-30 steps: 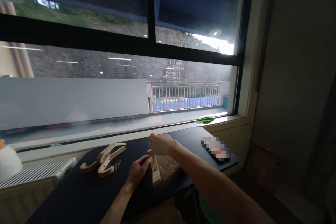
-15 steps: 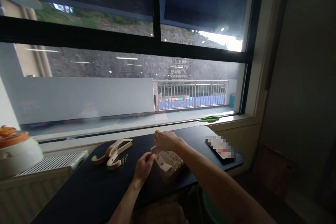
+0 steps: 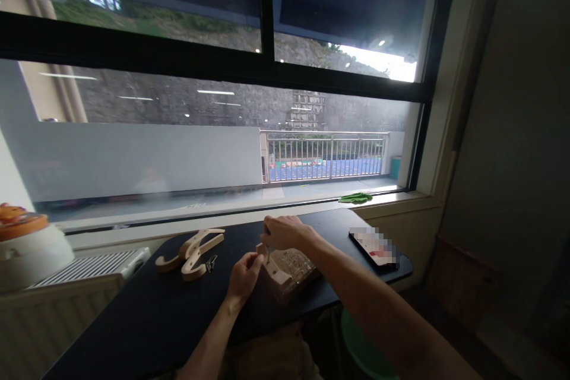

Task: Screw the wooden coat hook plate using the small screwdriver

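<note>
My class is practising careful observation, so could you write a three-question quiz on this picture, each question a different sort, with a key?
1. True or false: the crumpled green item lies on the windowsill.
2. What is the left hand holding?
A) a phone
B) a wooden piece
C) a white pot
3. Where do the small dark pieces lie?

Key:
1. True.
2. B.
3. On the black table, beside the curved wooden parts.
</note>
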